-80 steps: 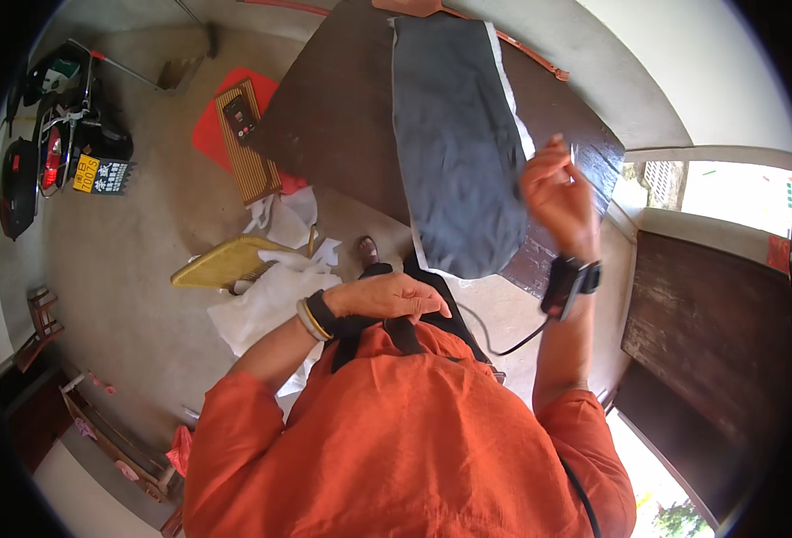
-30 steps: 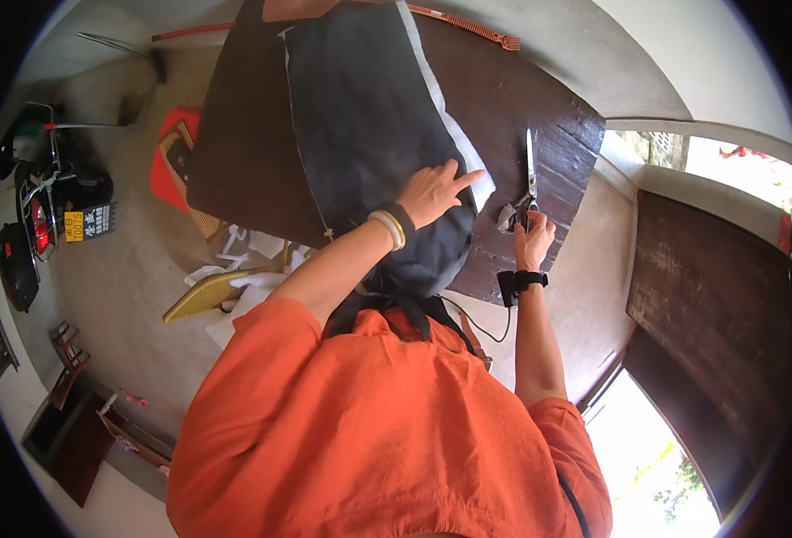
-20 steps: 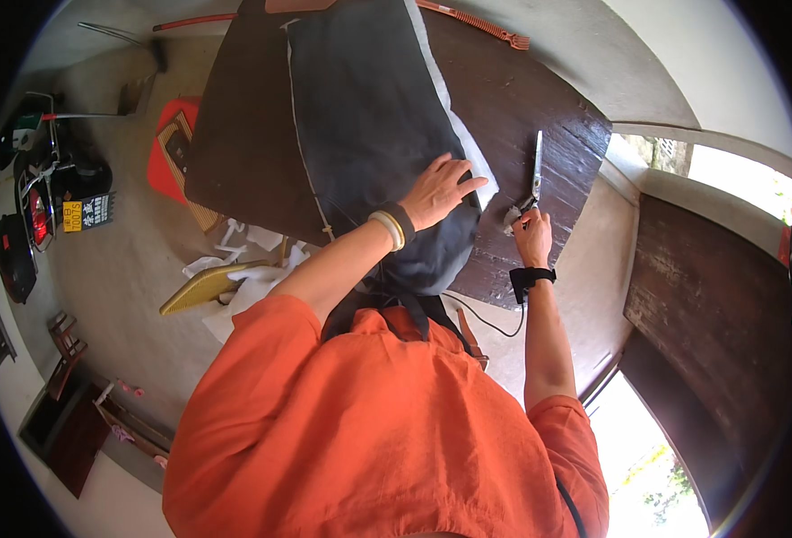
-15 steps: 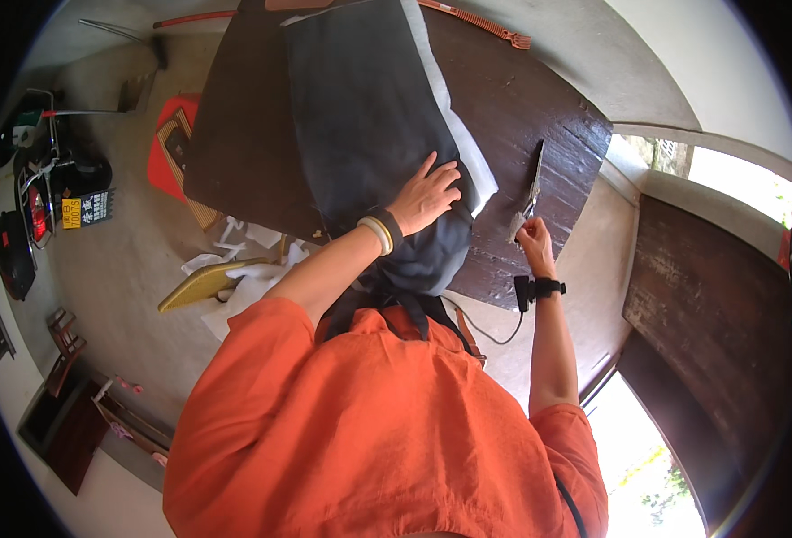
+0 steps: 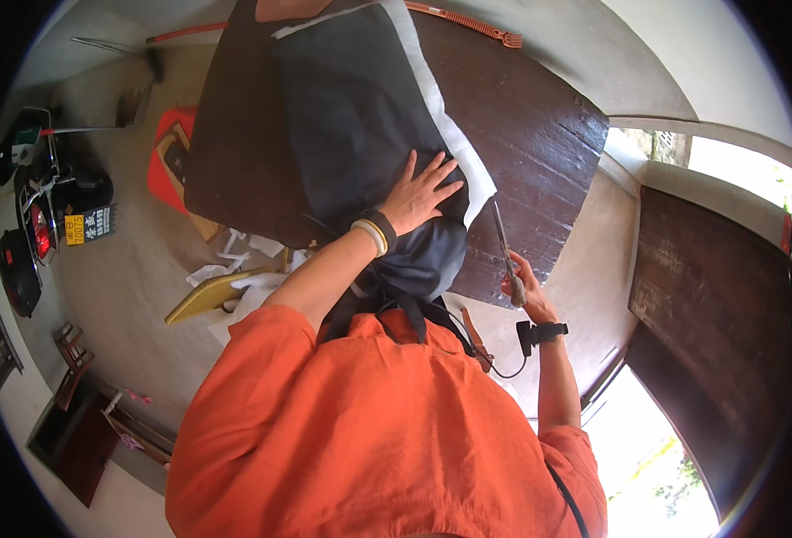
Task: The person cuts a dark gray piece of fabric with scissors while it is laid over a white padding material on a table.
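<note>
A dark grey cloth point(image 5: 351, 117) lies spread on a dark brown wooden table point(image 5: 548, 134), with a white sheet point(image 5: 457, 148) showing along its right side. My left hand point(image 5: 421, 193) rests flat on the cloth's near end, fingers spread. The cloth's near end hangs over the table's edge toward my chest. My right hand point(image 5: 529, 287), a watch on its wrist, grips the handle of long scissors point(image 5: 502, 238). Their blades point away from me over the table's near right edge, just right of the white sheet.
A long orange toothed strip point(image 5: 468, 20) lies at the table's far edge. On the floor to the left are a red stool point(image 5: 167, 161), a yellow curved piece point(image 5: 208, 296), white scraps point(image 5: 252, 285) and a parked motorbike point(image 5: 42, 224). A dark wooden door point(image 5: 710, 296) stands at right.
The cloth, first held up in my right hand, now lies flat under my left hand. My right hand with the scissors has drawn back toward the table's near edge.
</note>
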{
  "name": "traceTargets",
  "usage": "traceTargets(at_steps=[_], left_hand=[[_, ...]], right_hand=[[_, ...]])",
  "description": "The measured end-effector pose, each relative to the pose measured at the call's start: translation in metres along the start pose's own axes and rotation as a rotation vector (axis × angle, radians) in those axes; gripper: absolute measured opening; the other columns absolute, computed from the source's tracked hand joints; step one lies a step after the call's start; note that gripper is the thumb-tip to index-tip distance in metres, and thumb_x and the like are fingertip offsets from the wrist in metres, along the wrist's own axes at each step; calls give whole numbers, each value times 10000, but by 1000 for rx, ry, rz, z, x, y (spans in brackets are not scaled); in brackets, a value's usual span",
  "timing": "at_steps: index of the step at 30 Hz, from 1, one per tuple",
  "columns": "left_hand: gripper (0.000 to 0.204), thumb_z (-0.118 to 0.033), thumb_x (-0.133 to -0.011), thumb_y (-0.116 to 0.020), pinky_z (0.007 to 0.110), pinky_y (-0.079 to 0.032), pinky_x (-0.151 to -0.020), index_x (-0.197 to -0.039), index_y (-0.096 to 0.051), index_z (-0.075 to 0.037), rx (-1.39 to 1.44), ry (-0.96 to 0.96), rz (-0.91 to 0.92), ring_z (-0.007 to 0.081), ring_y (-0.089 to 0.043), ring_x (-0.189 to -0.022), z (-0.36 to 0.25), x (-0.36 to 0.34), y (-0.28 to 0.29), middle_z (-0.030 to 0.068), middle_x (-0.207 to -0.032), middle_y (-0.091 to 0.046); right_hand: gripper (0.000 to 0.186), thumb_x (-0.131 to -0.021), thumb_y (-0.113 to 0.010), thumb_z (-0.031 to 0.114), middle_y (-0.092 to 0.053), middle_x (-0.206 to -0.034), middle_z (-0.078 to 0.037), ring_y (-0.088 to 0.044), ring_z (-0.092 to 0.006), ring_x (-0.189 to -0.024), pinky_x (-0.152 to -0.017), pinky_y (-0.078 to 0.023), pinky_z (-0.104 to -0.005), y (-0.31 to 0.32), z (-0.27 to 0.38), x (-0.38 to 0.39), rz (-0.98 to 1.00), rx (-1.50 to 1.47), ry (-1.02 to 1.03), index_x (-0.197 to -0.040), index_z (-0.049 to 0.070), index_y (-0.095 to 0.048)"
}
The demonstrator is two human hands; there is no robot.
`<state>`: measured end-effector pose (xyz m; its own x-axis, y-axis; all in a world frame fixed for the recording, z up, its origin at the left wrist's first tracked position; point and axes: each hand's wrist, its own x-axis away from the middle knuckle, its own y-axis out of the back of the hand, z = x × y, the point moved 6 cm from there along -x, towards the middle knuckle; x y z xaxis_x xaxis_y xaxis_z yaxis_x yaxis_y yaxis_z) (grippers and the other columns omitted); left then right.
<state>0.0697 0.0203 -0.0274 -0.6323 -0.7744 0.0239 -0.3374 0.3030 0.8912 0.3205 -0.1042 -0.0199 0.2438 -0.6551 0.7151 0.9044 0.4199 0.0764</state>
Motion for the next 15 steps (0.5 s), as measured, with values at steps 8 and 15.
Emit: traceTargets(at_steps=[8, 15], left_hand=[[683, -281, -713, -705, 598, -123, -1054, -1324, -407, -218, 39, -3, 15, 274, -164, -1360, 1, -4, 1, 104, -1461, -166], [647, -296, -732, -686, 610, -133, -1045, -1321, -419, -271, 21, 3, 3, 268, -176, -1354, 4, -2, -1, 99, -1454, -179]], right_hand=[[694, -776, -642, 172, -438, -897, -15, -451, -110, -796, -692, -438, -240, -8, 25, -22, 53, 44, 24, -1383, 171, -308], [724, -739, -657, 147, -433, -892, -5, -467, -117, -843, -771, -458, -275, -13, -12, -4, 12, -22, -22, -1382, 165, -326]])
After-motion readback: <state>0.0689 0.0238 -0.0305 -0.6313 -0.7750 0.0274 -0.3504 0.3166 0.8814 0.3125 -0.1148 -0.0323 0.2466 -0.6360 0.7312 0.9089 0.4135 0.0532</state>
